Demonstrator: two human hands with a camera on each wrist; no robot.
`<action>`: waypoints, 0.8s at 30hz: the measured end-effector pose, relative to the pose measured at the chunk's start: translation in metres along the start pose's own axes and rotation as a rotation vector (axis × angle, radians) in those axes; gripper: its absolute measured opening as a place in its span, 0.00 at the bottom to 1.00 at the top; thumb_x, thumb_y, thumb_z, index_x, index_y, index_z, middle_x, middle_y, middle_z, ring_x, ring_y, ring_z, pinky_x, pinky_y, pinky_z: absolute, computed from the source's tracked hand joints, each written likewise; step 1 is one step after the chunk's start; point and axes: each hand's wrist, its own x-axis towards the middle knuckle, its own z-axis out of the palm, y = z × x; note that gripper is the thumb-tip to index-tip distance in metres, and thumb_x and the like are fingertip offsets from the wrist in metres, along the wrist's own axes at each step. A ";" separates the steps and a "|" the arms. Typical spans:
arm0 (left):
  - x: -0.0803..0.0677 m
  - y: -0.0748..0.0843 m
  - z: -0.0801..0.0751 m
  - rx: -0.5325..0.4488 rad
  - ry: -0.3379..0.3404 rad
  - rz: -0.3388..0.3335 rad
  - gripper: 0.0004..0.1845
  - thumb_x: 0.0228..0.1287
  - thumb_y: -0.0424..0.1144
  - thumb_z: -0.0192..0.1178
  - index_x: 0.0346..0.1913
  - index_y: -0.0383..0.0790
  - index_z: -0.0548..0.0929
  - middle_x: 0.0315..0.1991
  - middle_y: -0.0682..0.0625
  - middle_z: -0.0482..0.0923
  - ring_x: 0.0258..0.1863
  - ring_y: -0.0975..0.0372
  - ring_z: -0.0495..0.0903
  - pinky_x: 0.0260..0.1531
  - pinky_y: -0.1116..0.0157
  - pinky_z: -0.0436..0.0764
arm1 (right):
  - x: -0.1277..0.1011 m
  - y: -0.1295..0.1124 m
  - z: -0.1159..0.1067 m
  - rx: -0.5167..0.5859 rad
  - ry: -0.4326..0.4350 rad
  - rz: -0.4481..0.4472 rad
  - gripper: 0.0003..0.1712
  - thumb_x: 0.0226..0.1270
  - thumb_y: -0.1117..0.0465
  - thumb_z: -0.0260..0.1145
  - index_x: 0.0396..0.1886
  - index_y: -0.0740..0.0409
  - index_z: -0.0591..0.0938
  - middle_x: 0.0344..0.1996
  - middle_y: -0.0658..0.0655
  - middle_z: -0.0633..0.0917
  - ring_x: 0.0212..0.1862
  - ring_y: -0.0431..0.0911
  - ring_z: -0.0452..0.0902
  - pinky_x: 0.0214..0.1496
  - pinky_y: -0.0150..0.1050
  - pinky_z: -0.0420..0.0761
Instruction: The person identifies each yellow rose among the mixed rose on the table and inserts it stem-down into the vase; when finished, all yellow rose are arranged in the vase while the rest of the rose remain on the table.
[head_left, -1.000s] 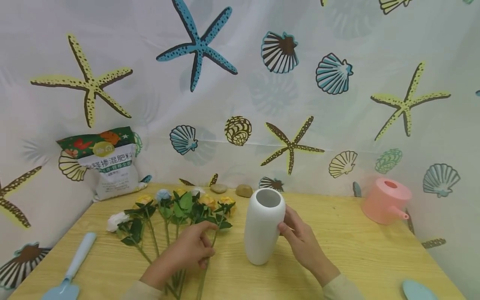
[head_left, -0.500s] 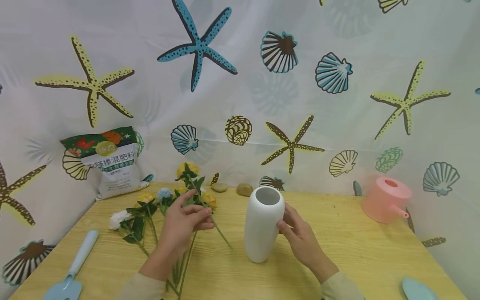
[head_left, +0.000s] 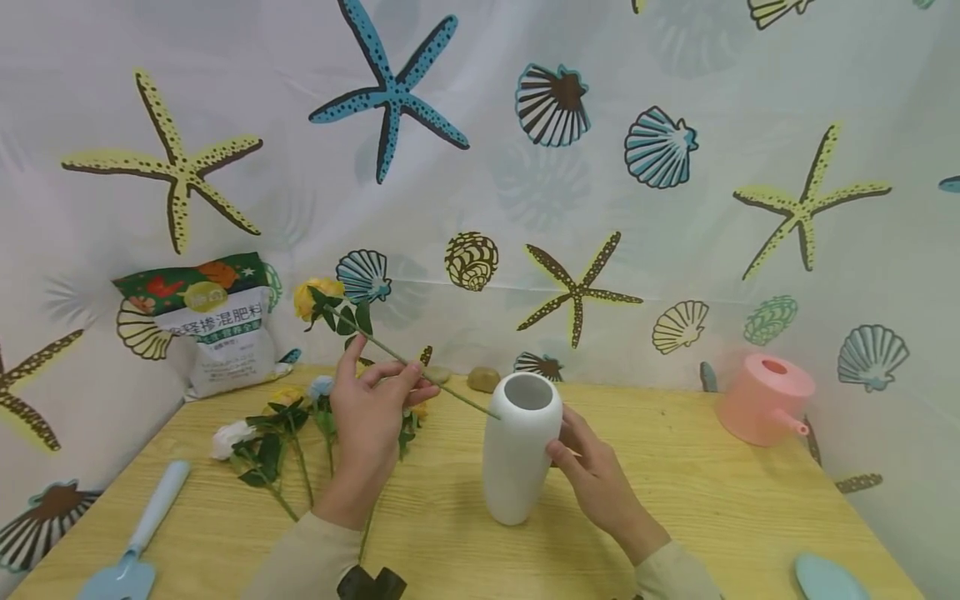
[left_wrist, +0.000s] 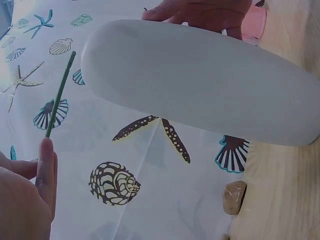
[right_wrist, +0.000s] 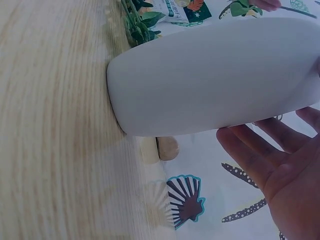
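A white vase (head_left: 517, 458) stands upright on the wooden table (head_left: 712, 508). My right hand (head_left: 592, 479) rests against its right side with straight fingers (right_wrist: 257, 157), seen beside the vase (right_wrist: 215, 80) in the right wrist view. My left hand (head_left: 378, 400) pinches the thin green stem of a yellow flower (head_left: 311, 298) and holds it in the air, left of the vase. The stem slopes down to the right, and its lower end is at the vase's mouth. In the left wrist view the stem (left_wrist: 60, 95) rises above one finger (left_wrist: 47, 170), close to the vase (left_wrist: 200, 85).
Several more flowers (head_left: 277, 425) lie on the table behind my left hand. A fertiliser bag (head_left: 221, 325) leans at the back left, near two stones (head_left: 483, 379). A blue trowel (head_left: 138, 542) lies front left, a pink watering can (head_left: 765, 400) stands back right, and a blue tool (head_left: 825, 577) lies front right.
My left hand has lifted the yellow flower off the pile and raised it, bringing the stem's end to the vase's mouth. The right hand has stayed on the vase.
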 end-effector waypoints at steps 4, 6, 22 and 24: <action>0.005 0.003 0.011 -0.018 0.027 0.079 0.47 0.67 0.26 0.64 0.80 0.54 0.50 0.32 0.50 0.80 0.24 0.62 0.87 0.39 0.58 0.89 | 0.000 0.000 0.000 0.004 -0.003 -0.003 0.29 0.79 0.64 0.56 0.76 0.56 0.65 0.62 0.68 0.80 0.57 0.35 0.80 0.52 0.38 0.86; 0.007 0.005 0.016 -0.016 0.027 0.107 0.48 0.66 0.27 0.65 0.81 0.56 0.49 0.33 0.50 0.80 0.23 0.61 0.87 0.39 0.57 0.89 | 0.000 0.000 0.000 0.006 -0.006 0.006 0.29 0.79 0.64 0.56 0.76 0.55 0.65 0.62 0.68 0.80 0.57 0.34 0.79 0.52 0.37 0.86; 0.008 0.000 0.048 0.129 -0.170 0.176 0.54 0.61 0.22 0.67 0.81 0.57 0.48 0.34 0.49 0.78 0.26 0.65 0.84 0.35 0.58 0.89 | 0.001 0.002 0.000 0.014 -0.010 -0.006 0.29 0.79 0.65 0.56 0.76 0.56 0.65 0.62 0.68 0.80 0.57 0.35 0.79 0.51 0.38 0.86; 0.007 0.000 0.050 0.152 -0.196 0.182 0.54 0.60 0.22 0.67 0.81 0.56 0.49 0.35 0.47 0.79 0.27 0.66 0.83 0.33 0.61 0.89 | 0.001 0.002 0.000 0.011 -0.010 -0.008 0.29 0.79 0.65 0.56 0.76 0.56 0.65 0.62 0.68 0.80 0.57 0.35 0.79 0.51 0.38 0.87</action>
